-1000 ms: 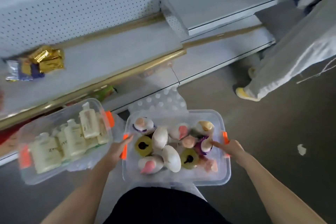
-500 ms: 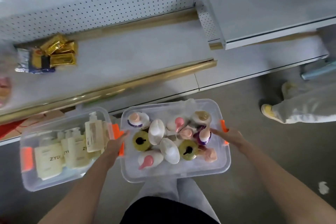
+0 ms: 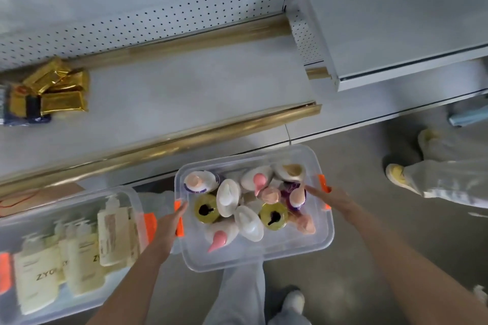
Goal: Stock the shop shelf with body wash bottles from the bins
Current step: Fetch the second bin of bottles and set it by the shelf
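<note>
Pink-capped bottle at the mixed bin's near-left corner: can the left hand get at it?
Probably yes. The left hand sits at the left orange latch of the mixed bin, close beside the pink-capped bottle; the bin is open-topped and nothing covers that bottle.

Grey shelf [image 3: 198, 87] — gold packets [image 3: 63, 92] at left end, brass rail [image 3: 184, 137] along front.

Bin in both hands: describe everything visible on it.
The bin is a clear plastic rectangular tub with rounded corners. It has no lid and an orange latch at each short end. It sits roughly level in front of the shelf, above the person's leg. Bottles stand packed in it, white, pink-capped and olive-topped. The left hand holds its left end, the right hand its right end.
</note>
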Tool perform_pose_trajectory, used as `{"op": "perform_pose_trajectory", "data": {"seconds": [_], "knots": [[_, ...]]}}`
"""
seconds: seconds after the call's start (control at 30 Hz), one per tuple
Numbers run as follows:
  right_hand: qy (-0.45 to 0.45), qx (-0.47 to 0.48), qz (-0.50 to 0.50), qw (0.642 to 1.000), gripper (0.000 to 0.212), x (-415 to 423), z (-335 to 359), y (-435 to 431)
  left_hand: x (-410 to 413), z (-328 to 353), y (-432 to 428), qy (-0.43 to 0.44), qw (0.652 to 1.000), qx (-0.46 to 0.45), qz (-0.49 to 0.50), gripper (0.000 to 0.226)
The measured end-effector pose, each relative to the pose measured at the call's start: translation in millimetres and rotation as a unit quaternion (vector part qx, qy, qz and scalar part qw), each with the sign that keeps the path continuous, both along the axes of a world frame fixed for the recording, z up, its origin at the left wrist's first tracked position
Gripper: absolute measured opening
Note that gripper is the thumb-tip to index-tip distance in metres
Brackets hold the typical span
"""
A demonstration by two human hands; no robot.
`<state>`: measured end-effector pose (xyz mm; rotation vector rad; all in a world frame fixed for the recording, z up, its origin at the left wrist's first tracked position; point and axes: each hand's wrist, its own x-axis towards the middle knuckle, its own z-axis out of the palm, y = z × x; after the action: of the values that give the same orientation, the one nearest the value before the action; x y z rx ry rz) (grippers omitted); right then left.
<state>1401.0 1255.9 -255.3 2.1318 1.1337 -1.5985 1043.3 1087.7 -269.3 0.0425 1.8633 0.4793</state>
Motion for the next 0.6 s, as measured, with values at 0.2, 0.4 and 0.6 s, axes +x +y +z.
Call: {"op": "perform_pose_trajectory", "data": {"seconds": [0.2,0.4,0.6], "knots": [[-0.036,0.027,-0.027,0.999,0.043,7.1,-25.3,-11.5,3.3,-21.0,-11.9,0.012,0.998,-0.034,0.042,0.042],[0.004,0.013,-0.014,1.0,0.07,4.1,-25.4,-17.5,13.0,-16.0,3.6,0.053,0.998,-0.041,-0.007,0.061],[0.023,0.033,0.047,0.998,0.106,11.3,-13.4,-30.2,38.1,19.4,-0.8,0.095,0.995,0.0,-0.035,0.088]]}}
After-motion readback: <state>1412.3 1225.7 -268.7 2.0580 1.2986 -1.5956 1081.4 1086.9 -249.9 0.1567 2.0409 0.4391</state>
